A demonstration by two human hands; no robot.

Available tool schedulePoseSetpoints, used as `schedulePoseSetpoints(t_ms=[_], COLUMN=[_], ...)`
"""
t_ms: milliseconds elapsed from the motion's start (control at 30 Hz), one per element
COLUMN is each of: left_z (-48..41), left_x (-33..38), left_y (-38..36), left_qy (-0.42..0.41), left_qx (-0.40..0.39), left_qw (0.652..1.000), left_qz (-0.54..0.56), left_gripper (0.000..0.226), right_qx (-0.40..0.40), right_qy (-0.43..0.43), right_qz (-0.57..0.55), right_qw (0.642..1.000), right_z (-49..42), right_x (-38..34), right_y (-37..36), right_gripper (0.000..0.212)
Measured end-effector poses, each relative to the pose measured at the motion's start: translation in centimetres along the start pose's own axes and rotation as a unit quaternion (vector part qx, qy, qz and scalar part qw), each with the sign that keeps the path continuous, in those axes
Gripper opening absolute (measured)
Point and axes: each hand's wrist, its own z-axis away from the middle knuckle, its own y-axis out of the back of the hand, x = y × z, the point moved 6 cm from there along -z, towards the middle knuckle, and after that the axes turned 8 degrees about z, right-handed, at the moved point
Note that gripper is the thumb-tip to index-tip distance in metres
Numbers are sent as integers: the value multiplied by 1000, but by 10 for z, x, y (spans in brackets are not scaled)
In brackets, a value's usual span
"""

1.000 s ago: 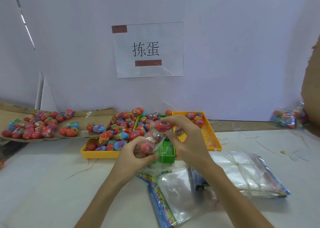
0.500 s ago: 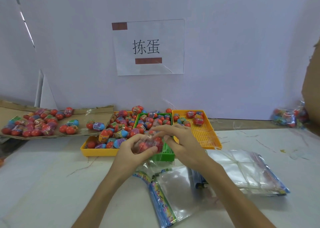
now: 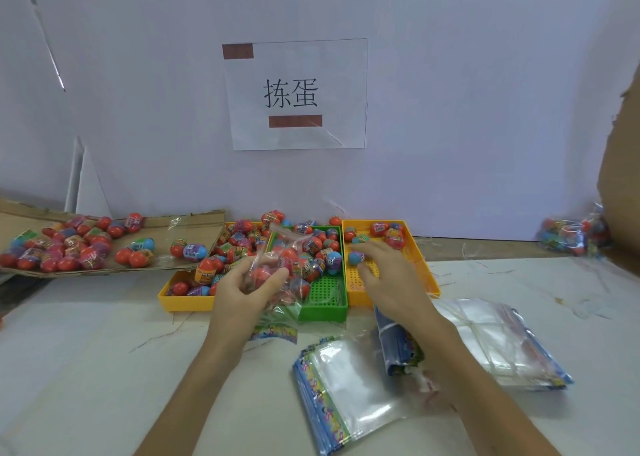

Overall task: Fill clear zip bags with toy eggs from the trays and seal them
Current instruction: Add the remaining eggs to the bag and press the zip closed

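Observation:
My left hand (image 3: 242,292) grips a clear zip bag (image 3: 280,268) that holds a few red toy eggs, raised in front of the green tray (image 3: 325,308). My right hand (image 3: 391,275) reaches over the right yellow tray (image 3: 419,265), its fingers fairly straight, with the fingertips at a blue egg (image 3: 356,258) lying there. Several more eggs lie at the far end of that tray. The green tray and the left yellow tray (image 3: 183,301) are heaped with red and blue eggs.
A flat cardboard sheet (image 3: 194,223) at the left carries several more eggs. Empty zip bags (image 3: 353,379) lie in front of me, with a tied bundle (image 3: 495,337) to their right. Filled bags (image 3: 571,233) sit at the far right by a cardboard box (image 3: 623,178).
My right hand has left the bag and moved right to the yellow tray. My left hand now holds the bag alone, its mouth standing up.

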Motion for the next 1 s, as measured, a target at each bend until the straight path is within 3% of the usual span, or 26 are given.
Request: schedulePoseSetpoints(t_ms=[67, 133, 200, 267, 467, 700, 833, 1000], left_z=[0, -1, 1, 3, 0, 0, 2, 1], left_x=[0, 2, 10, 13, 9, 6, 7, 3], left_y=[6, 10, 8, 8, 9, 5, 2, 1], left_qy=[0, -13, -34, -39, -43, -14, 11, 38], left_qx=[36, 59, 67, 77, 73, 40, 26, 9], left_qw=[999, 998, 997, 996, 996, 999, 1000, 999], left_qz=[-1, -8, -21, -30, -26, -12, 10, 15], left_gripper=[32, 19, 40, 47, 27, 18, 30, 30], right_qx=[-62, -96, -123, -142, -167, -86, -89, -86], right_qy=[22, 46, 53, 65, 122, 89, 87, 76], right_qz=[50, 59, 63, 102, 94, 16, 3, 16], right_qw=[997, 993, 989, 982, 974, 992, 992, 993], right_z=[3, 6, 8, 6, -11, -22, -16, -17], right_x=[-7, -19, -29, -39, -64, -61, -57, -54], right_y=[-12, -20, -29, -37, -53, -50, -53, -53], right_gripper=[43, 48, 54, 61, 62, 9, 17, 33])
